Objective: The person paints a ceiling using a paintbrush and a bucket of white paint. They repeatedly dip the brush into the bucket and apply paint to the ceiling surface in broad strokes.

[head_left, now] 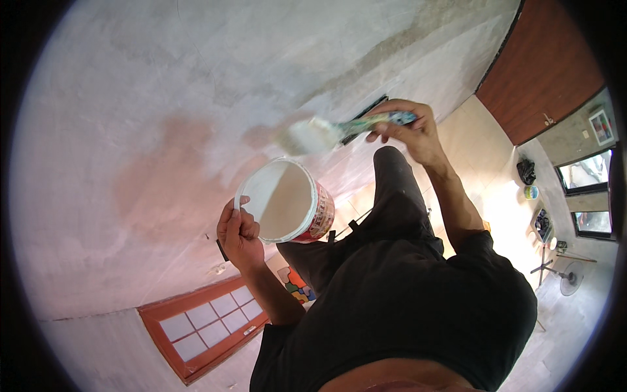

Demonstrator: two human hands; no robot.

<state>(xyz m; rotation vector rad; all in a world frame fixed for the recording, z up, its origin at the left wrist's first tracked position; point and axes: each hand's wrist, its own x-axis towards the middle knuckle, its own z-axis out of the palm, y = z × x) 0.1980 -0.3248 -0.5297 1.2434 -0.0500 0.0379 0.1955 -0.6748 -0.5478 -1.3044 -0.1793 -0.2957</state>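
My left hand [240, 235] is closed on the rim of a white-lined bucket [323, 212], its thumb over the edge and the fingers outside. The bucket has a red printed outer side and tilts so that its mouth faces me. Its inside looks pale, half in shadow, and I cannot tell how much it contains. Above and to the right, my right hand [411, 130] grips a wide paintbrush [339, 132] by its multicoloured handle. Whitish bristles, slightly blurred, point left over the far rim, apart from the bucket and in front of the pale, patchy wall [163, 85].
A red-brown framed panel with white panes [157, 323] stands at the lower left. To the right lie a tiled floor [480, 137], a brown door [542, 65], a black bag [526, 171], a small bluish tub [531, 193] and a standing fan [570, 279].
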